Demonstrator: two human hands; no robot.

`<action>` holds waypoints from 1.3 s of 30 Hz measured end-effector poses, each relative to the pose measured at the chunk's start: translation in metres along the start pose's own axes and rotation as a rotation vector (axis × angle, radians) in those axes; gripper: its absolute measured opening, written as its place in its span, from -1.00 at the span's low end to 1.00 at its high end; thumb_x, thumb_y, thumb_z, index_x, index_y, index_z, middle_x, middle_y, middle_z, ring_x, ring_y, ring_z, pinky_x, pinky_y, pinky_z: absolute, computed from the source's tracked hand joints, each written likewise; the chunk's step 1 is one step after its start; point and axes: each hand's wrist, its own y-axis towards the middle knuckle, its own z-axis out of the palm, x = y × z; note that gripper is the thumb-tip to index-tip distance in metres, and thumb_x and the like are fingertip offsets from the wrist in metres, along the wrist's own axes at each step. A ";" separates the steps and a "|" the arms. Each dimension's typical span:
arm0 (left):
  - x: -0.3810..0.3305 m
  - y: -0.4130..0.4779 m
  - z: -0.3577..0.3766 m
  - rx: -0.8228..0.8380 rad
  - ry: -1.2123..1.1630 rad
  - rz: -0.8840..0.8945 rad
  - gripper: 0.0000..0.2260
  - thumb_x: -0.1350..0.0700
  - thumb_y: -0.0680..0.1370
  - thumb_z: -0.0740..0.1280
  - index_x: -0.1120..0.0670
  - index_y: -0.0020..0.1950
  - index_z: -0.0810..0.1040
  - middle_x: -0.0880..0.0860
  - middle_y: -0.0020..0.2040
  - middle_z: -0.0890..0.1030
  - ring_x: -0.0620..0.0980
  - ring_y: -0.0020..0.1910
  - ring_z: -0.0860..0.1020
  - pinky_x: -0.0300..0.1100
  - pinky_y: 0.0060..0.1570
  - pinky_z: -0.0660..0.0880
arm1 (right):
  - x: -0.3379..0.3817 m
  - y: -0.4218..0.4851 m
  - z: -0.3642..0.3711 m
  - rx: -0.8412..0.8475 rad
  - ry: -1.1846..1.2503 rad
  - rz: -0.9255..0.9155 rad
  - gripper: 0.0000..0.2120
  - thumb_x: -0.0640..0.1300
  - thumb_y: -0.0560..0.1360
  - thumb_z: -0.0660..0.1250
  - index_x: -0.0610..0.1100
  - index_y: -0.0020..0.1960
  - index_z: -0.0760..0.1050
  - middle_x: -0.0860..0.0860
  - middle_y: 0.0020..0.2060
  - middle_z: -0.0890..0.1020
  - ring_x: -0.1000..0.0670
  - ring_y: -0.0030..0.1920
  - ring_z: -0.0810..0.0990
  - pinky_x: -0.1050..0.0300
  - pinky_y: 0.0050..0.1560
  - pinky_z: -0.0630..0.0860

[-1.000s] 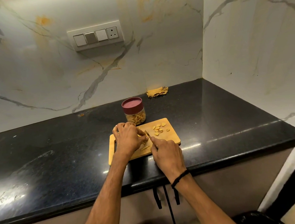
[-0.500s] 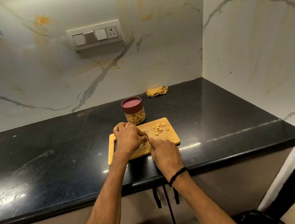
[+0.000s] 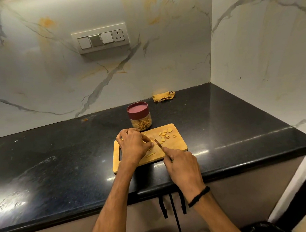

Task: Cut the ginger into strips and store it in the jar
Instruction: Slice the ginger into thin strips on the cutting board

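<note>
Two hands are working | left hand (image 3: 132,146) is pinching the ginger piece (image 3: 151,144) on the cutting board (image 3: 178,144) | right hand (image 3: 180,160) is gripping the knife (image 3: 157,143) — blade lying just right of it

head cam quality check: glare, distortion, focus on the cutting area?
Head view: glare patches on the black countertop at lower left, plus a streak right of the cutting board; wide-angle bowing curves the counter's front edge; ginger slices and the knife blade are small and soft; no obvious motion blur.
</note>
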 end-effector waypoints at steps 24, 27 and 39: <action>-0.009 0.000 -0.002 -0.004 0.263 0.113 -0.72 -0.13 0.56 0.36 0.01 0.15 0.66 0.06 0.31 0.48 0.14 0.42 0.25 0.11 0.45 0.12 | 0.012 0.015 0.021 0.040 -0.266 -0.080 -0.73 -0.11 0.67 0.10 -0.01 0.36 0.34 -0.05 -0.04 0.60 -0.06 -0.05 0.60 0.13 -0.26 0.30; -0.010 -0.002 -0.001 0.005 0.269 0.114 -0.74 -0.11 0.55 0.37 0.00 0.13 0.66 0.07 0.31 0.47 0.15 0.43 0.23 0.12 0.45 0.10 | 0.006 -0.001 0.015 0.026 -0.272 -0.088 -0.69 -0.11 0.66 0.09 -0.01 0.40 0.30 -0.04 -0.06 0.57 -0.03 -0.15 0.52 0.16 -0.27 0.27; 0.000 0.000 -0.010 0.056 0.023 -0.003 -0.75 -0.09 0.47 0.51 -0.16 0.14 0.68 0.03 0.43 0.38 0.13 0.45 0.18 0.09 0.43 0.16 | -0.001 -0.007 -0.002 0.029 -0.035 -0.002 -0.62 0.02 0.67 0.09 0.14 0.48 0.27 0.02 0.00 0.61 0.04 -0.06 0.55 0.23 -0.09 0.41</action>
